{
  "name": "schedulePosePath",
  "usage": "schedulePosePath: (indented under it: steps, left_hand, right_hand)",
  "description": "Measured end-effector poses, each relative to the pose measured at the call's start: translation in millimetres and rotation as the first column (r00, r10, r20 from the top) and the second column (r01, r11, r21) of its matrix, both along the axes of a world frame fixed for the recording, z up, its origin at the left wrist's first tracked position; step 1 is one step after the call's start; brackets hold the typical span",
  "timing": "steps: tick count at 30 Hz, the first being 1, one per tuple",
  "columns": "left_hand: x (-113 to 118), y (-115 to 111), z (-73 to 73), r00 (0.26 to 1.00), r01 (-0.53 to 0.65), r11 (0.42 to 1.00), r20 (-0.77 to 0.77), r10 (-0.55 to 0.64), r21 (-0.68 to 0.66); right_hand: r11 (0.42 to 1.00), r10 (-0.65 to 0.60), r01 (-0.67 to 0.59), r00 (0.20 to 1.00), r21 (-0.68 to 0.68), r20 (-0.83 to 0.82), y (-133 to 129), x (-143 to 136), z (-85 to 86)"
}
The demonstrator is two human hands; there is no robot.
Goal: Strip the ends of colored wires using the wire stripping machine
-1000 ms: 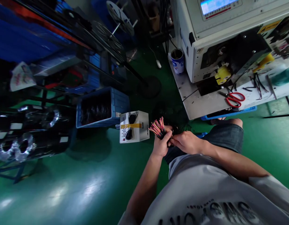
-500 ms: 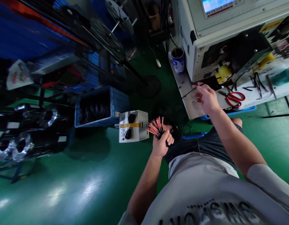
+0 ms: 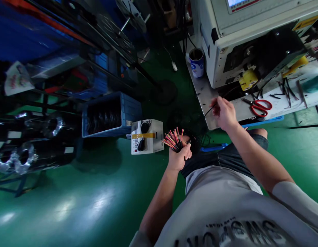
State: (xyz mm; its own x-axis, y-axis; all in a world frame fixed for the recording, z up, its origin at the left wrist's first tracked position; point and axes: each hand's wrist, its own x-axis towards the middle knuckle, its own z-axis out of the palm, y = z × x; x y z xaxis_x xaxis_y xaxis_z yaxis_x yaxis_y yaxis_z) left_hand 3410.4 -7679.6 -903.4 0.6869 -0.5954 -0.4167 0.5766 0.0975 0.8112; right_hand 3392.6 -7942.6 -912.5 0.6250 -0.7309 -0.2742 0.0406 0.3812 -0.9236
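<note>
My left hand [image 3: 178, 157] is closed round a bundle of black cables [image 3: 176, 145], whose red and yellow inner wires fan out at the top. The bundle is close to my lap, and loose black cable trails off behind the fist. Over the metal bench edge, my right hand [image 3: 225, 112] has its fingers pinched on a single black cable [image 3: 208, 112]. Only a short piece of that cable shows, pointing left past the edge; the rest is hidden by the fingers. Red-handled scissors [image 3: 260, 107] lie on the bench to the right of this hand.
A white machine [image 3: 214, 55] with yellow parts stands on the metal bench [image 3: 213, 121], beside a blue-and-white can [image 3: 196, 65]. On the floor to the left are a small white device [image 3: 157, 137] and a blue crate [image 3: 133, 108] of black coils. Black-wrapped rolls [image 3: 53, 156] lie further left.
My right hand has drawn back from the machine, a little toward me, with the black cable in its fingers. My left hand keeps its bundle nearly in place. The view has shifted slightly.
</note>
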Motion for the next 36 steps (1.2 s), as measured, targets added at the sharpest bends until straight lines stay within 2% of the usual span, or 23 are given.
schedulePosePath:
  steps: [2, 4, 6, 8, 11, 13, 16, 21, 26, 30, 33, 36]
  left_hand:
    - [0.1, -1.5, 0.5, 1.000, -0.007, 1.000, 0.002, 0.007, 0.003]
    - [0.8, -2.3, 1.0, 1.000, -0.024, 1.000, 0.003, 0.024, 0.003]
    - [2.1, -2.4, 1.1, 0.999, -0.033, 0.999, 0.007, 0.033, 0.002]
    - [3.5, -2.2, 0.5, 1.000, -0.014, 1.000, 0.027, 0.014, -0.002]
    - [4.6, -1.5, -2.1, 0.997, 0.024, 1.000, 0.070, -0.024, -0.007]
    - [4.1, -1.3, -4.4, 0.996, 0.001, 1.000, 0.091, -0.002, 0.009]
    - [2.6, -0.8, -6.8, 0.993, -0.046, 0.998, 0.112, 0.042, 0.033]
    - [1.3, 1.0, -7.6, 0.992, -0.015, 1.000, 0.125, 0.013, 0.017]
    - [1.1, 3.8, -9.1, 0.996, 0.011, 0.999, 0.092, -0.015, 0.052]
    - [-1.2, 5.1, -10.8, 0.994, -0.013, 0.995, 0.113, 0.002, 0.095]
    - [-3.4, 4.0, -12.0, 0.988, -0.038, 0.993, 0.154, 0.020, 0.113]
    - [-3.5, 0.9, -11.9, 0.979, -0.055, 0.995, 0.202, 0.037, 0.082]
  right_hand:
    - [0.989, 0.132, -0.134, 0.991, -0.066, -0.037, 24.2, -12.1, 1.2]
    - [0.930, 0.308, -0.322, 0.946, -0.175, -0.104, 48.0, -29.7, 4.8]
    - [0.794, 0.490, -0.529, 0.848, -0.299, -0.200, 67.9, -49.8, 9.9]
    - [0.608, 0.619, -0.682, 0.728, -0.407, -0.296, 82.6, -67.8, 14.8]
    - [0.371, 0.703, -0.768, 0.600, -0.523, -0.382, 97.0, -84.9, 18.3]
    - [0.260, 0.714, -0.787, 0.547, -0.560, -0.437, 103.1, -89.8, 18.2]
    - [0.148, 0.683, -0.802, 0.507, -0.579, -0.526, 109.0, -92.2, 17.2]
    - [0.060, 0.609, -0.800, 0.503, -0.597, -0.613, 114.6, -93.6, 16.9]
    - [0.003, 0.576, -0.818, 0.471, -0.575, -0.668, 116.0, -92.5, 17.9]
    - [-0.040, 0.567, -0.837, 0.431, -0.546, -0.702, 116.8, -89.4, 21.0]
    - [-0.039, 0.567, -0.848, 0.417, -0.529, -0.710, 118.6, -88.4, 24.1]
    - [0.000, 0.630, -0.852, 0.406, -0.523, -0.661, 113.2, -88.7, 27.0]
